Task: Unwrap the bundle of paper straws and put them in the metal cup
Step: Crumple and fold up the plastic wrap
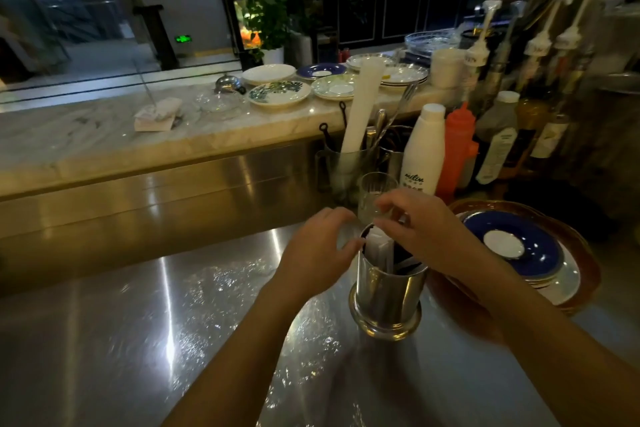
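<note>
Paper straws [379, 250], white-wrapped, stand upright inside the metal cup [386, 298] on the steel surface [138, 322]. Right hand [420, 229] pinches their tops at the rim; left hand [318, 250], fingers loosely curled and empty, touches the cup's rim. Just behind stands a drinking glass [375, 191], contents unclear.

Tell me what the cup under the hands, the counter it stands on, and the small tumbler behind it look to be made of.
Cup: polished metal, likely stainless steel; mirror-like reflections on wall and flared base.
Counter: brushed metal sheet, probably steel; streaked highlights and fine scuffs.
Tumbler: clear glass, or possibly plastic; you can see through it.
</note>
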Motion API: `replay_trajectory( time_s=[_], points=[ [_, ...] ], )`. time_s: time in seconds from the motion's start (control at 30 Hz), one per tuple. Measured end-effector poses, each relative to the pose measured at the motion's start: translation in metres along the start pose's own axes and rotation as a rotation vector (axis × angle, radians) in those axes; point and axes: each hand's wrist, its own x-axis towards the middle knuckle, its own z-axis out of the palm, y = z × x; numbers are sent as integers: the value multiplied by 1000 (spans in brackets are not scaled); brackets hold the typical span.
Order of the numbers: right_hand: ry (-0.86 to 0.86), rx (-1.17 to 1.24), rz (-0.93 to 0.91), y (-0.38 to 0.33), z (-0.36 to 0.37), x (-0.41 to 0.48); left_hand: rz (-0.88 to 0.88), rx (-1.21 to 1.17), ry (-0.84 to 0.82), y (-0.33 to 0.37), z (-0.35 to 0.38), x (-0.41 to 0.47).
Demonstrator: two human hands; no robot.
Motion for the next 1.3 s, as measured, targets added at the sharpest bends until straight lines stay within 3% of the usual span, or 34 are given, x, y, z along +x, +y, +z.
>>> replay_trajectory(
  time_s=[0.17, 0.4, 0.53, 0.7, 0.8, 0.9, 0.97, 1.07, 1.13, 1.2, 1.3],
  points=[
    [40, 56, -139, -38, 14, -4, -54, 12, 101, -17, -34, -20],
    [-167, 143, -162, -60, 81, -19, -308, -11, 159, -50, -59, -68],
    [-335, 136, 16, -43, 132, -29, -476, 24, 149, -78, -60, -106],
    [-393, 172, 356, -16, 167, -38, -723, 96, 131, -114, -55, -153],
    [-432, 211, 556, -9, 177, -42, -935, 288, -15, -132, -49, -178],
    [-423, 346, 726, -10, 180, -43, -1077, 288, -95, -138, -40, -195],
    [-412, 518, 842, -11, 180, -44, -1120, 171, 5, -140, -36, -199],
    [-389, 686, 923, -12, 179, -48, -1271, -278, 263, -139, -42, -197],
    [-382, 734, 896, -14, 177, -50, -1319, -554, 287, -138, -49, -197],
    [-348, 789, 842, -17, 171, -50, -1296, -707, 285, -137, -53, -200],
    [-233, 935, 786, -18, 158, -42, -1157, -787, 432, -134, -66, -202]
  ],
)
